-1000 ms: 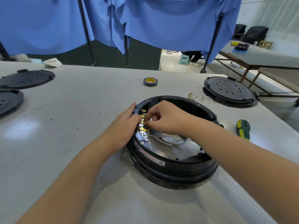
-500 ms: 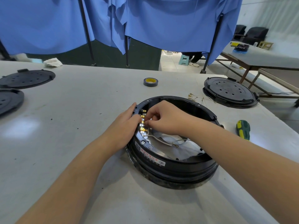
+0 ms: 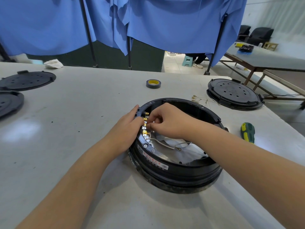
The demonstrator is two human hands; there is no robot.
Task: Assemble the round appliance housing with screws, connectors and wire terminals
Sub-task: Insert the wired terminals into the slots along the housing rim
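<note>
**Both hands at the terminal row on the housing rim**

Both hands meet at the left inner edge of the round black housing [image 3: 175, 169], which sits on the pale worktop [image 3: 69, 129] just in front of the person. Left hand [image 3: 127, 126] lies against the outside of the rim, fingers fairly straight and pressed to the black edge. Right hand [image 3: 166, 121] reaches over from the other side with its fingers curled, the fingertips pinching at the row of brass terminals [image 3: 145, 124] that runs along the inner rim; exactly what is held between the fingertips is too small to tell. A white wire [image 3: 163, 143] trails from that row down onto the light lining inside the housing, ending in a loose brass ring lug.

To the right of the housing lies a green and yellow screwdriver [image 3: 247, 132]. Behind it, more wires with brass ends [image 3: 200, 100] rest just beside a round black cover [image 3: 234, 95]. A roll of dark tape [image 3: 153, 83] stands farther back. Two more black covers [image 3: 26, 80] lie at the far left, with blue cloth [image 3: 165, 22] hanging behind the worktop.
</note>
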